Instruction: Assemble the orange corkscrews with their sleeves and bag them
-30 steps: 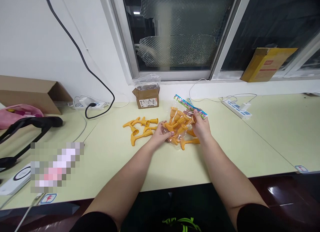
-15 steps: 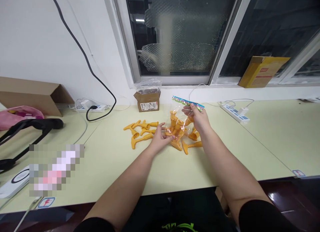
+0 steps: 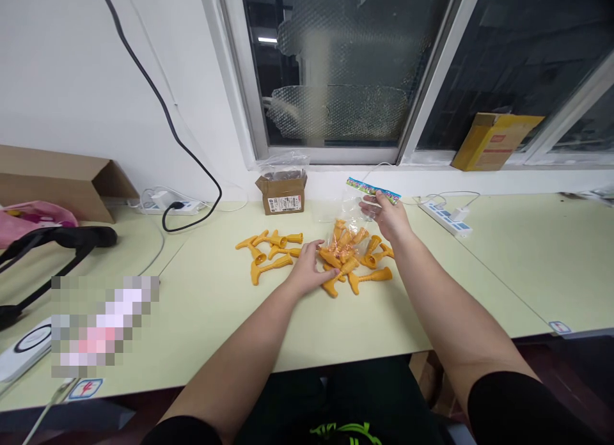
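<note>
My right hand grips the top of a clear plastic bag by its blue printed header strip. Several orange plastic pieces, like small hammers or handles, lie in and under the bag's lower part. My left hand is beside this pile at its left, thumb and fingers apart, close against the pieces. One loose orange piece lies to the right of the pile, and more orange pieces lie left of my left hand.
An open small cardboard box stands by the wall. Power strips with cables lie at the back right and back left. Black straps, a pink bag and a larger carton are at far left.
The bag's orange pieces have dropped lower and spread on the table. My right hand has moved slightly right with the header strip. My left hand has opened wider beside the pile.
</note>
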`<state>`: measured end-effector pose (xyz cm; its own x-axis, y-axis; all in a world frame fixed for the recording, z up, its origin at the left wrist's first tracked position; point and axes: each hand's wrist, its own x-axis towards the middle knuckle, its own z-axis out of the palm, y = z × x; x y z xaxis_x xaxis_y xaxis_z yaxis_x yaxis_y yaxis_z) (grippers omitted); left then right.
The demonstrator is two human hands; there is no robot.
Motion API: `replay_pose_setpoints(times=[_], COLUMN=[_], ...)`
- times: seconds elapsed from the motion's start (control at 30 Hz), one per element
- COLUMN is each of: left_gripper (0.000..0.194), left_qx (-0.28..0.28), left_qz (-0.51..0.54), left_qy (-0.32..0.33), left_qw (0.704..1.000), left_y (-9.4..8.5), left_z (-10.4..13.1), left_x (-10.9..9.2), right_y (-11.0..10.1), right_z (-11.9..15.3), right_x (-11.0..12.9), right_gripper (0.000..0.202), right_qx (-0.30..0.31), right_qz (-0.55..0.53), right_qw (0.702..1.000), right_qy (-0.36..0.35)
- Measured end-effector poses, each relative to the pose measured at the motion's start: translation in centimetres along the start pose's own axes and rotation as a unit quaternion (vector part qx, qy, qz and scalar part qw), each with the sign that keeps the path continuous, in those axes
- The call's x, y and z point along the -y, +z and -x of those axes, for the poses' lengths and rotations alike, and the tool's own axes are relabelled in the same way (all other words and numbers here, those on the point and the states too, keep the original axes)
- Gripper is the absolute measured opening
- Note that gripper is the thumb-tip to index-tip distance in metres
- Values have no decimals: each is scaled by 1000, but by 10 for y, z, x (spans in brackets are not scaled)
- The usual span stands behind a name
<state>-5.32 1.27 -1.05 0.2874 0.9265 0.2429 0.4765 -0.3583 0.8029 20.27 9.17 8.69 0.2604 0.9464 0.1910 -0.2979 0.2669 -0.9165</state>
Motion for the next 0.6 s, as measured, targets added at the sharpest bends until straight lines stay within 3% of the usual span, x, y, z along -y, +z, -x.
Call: replay_pose_setpoints(times=[0.17,0.27,0.47,0.6], left_gripper=[100,92,69,61], left_qx=[30,70,99,113], left_qz=[-73,-111,-139,-144], left_qy=[51,61,75,77], left_qw=[996,989,982,980], left_y=[0,1,-1,-4], left_z=[4,6,6,4], left_x=[-10,-14,-10,-7], right_y=[-14,-29,-82,-118], right_z=[-5,-10,-22,-17], right_x=[0,-1,-7,-16], right_gripper=[38,35,22,19], right_qx=[-32,-51,-127,-168], right_qz=[-7,-35,-140,-252], right_qw=[999,998,982,953], right_qy=[-5,3,3,-19])
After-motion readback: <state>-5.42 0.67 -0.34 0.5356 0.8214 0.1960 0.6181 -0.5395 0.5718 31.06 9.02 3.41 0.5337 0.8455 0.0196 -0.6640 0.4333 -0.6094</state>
